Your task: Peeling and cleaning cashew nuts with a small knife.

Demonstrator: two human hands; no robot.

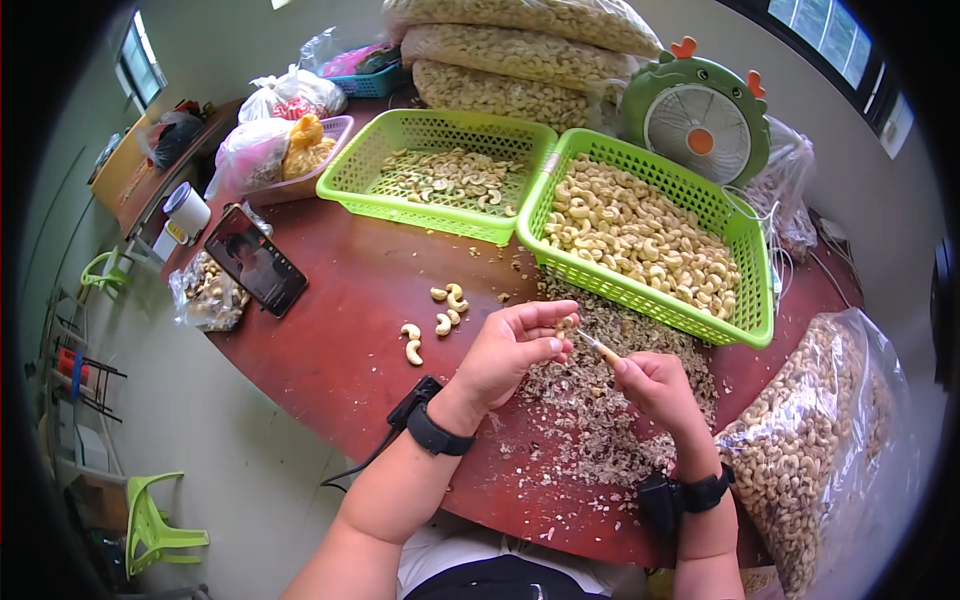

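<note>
My left hand (515, 350) pinches a cashew nut (566, 327) between thumb and fingers, over the red table (330, 350). In my right hand (655, 388) is a small knife (602, 349) with a light wooden handle; its thin metal tip meets the cashew. Below both hands spreads a heap of brownish peel scraps (610, 420). Several pale loose cashews (443, 324) lie on the table left of my left hand. Beyond my hands, one green basket (545, 250) is full of cashews and another green basket (420, 217) holds a thin layer of them.
A clear bag of cashews (810, 430) stands at the right. Big stacked sacks (520, 45) and a green fan (745, 150) are at the back. A phone (256, 262) leans on a small bag (205, 295) at left, near a white cup (187, 208).
</note>
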